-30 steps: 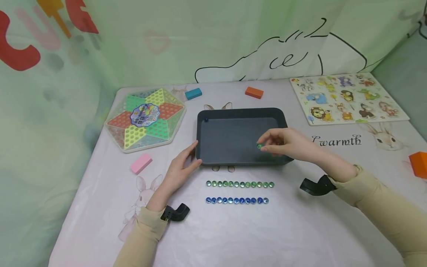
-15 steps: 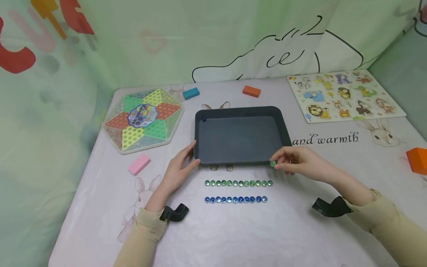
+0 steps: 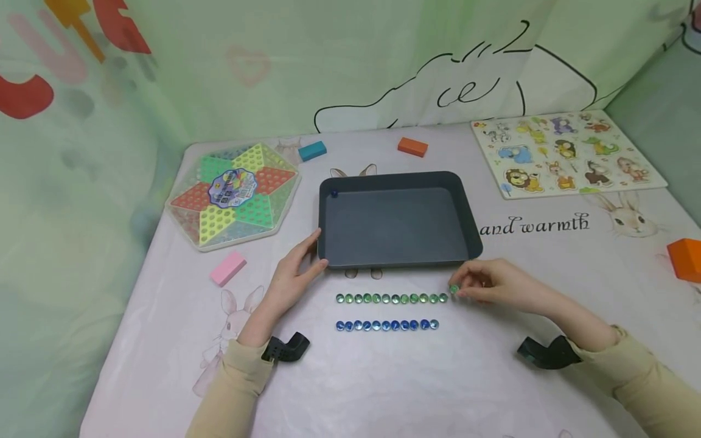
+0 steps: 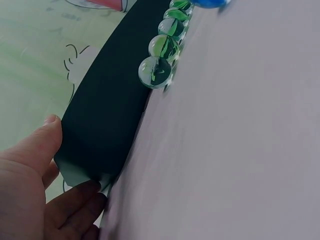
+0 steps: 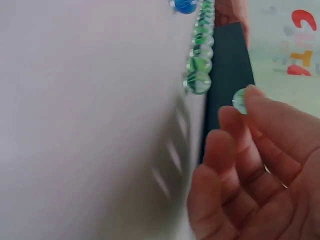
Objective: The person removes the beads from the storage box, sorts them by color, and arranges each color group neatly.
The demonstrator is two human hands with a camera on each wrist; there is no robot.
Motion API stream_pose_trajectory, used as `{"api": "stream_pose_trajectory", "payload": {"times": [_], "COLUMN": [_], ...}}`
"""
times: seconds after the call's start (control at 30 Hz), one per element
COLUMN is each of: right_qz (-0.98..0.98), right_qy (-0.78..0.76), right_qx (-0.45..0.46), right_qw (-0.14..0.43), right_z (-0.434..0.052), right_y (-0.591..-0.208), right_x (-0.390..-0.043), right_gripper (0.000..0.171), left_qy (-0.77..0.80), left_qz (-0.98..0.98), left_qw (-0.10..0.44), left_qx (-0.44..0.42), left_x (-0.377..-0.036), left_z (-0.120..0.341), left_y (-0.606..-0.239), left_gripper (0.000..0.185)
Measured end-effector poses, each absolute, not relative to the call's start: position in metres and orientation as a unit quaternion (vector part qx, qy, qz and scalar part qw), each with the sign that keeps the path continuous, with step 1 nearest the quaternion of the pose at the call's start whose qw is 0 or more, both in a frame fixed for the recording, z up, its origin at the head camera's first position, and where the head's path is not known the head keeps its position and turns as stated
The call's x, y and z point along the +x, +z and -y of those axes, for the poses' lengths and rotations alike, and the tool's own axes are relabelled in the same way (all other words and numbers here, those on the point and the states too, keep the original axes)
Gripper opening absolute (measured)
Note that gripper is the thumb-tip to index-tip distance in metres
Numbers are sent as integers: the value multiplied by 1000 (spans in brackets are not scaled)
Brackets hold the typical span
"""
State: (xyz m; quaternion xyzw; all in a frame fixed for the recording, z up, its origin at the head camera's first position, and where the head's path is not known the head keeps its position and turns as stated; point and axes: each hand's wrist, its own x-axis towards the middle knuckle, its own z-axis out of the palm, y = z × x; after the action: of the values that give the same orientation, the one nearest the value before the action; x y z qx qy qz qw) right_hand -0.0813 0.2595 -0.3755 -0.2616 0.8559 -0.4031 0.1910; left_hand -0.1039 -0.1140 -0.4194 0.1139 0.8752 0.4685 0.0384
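Observation:
My right hand (image 3: 504, 283) pinches a green glass marble (image 5: 240, 101) between thumb and forefinger, the other fingers loosely bent. It is low in front of the tray's near right corner, just past the right end of a row of green marbles (image 3: 395, 298). Nearer to me lies a row of blue marbles (image 3: 386, 326). With relaxed fingers, my left hand (image 3: 287, 283) rests against the near left corner of the dark grey tray (image 3: 400, 264), thumb and fingertips touching its walls (image 4: 100, 110). One dark blue marble (image 3: 334, 194) sits in the tray's far left corner.
A Chinese checkers board (image 3: 235, 198) lies at the back left, near a pink block (image 3: 228, 268). Behind the tray are a blue block (image 3: 312, 151) and an orange block (image 3: 412, 146). An animal puzzle board (image 3: 569, 155) and another orange block (image 3: 686, 260) are at the right.
My right hand has brought the green marble out of the tray, over its near rim, to beside the green row's right end. The left hand has stayed at the tray's corner.

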Motion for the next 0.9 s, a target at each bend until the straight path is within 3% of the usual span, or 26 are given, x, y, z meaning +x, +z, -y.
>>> {"api": "stream_pose_trajectory", "payload": {"times": [0.17, 0.9], "right_qz": [-876, -898], "right_qy": [-354, -303], "right_qx": [-279, -244], "right_qw": [172, 207], "right_z": [-259, -253], "right_y": [-380, -379], "right_x": [-80, -82], "right_gripper": [11, 12], "left_qy": [469, 475], "left_qz": [-875, -871], "left_qw": [37, 37], "left_qx": [115, 120], "left_x": [-104, -104], "left_z": [114, 115], "left_y": [-419, -420], "left_gripper": [59, 59]}}
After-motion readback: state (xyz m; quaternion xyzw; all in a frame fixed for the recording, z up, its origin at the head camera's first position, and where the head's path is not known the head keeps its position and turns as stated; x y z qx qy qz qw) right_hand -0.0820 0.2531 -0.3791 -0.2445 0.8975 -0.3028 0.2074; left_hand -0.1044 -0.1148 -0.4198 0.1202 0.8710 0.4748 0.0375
